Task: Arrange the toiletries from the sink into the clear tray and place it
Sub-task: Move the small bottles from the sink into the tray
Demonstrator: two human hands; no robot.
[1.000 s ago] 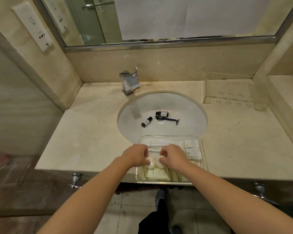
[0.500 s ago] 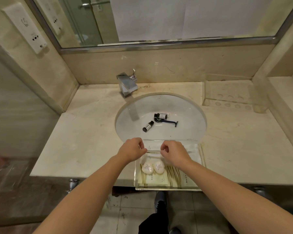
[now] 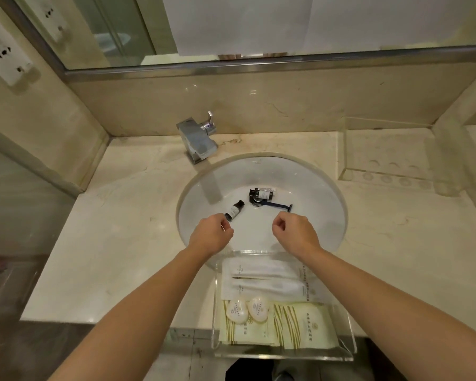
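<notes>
Tray [image 3: 351,350] overhangs counter edge — hands [image 3: 210,235] above sink.

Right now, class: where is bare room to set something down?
Bare counter left of the sink, and right of it before the empty clear holder. The clear tray is crowded with packets and soaps.
</notes>
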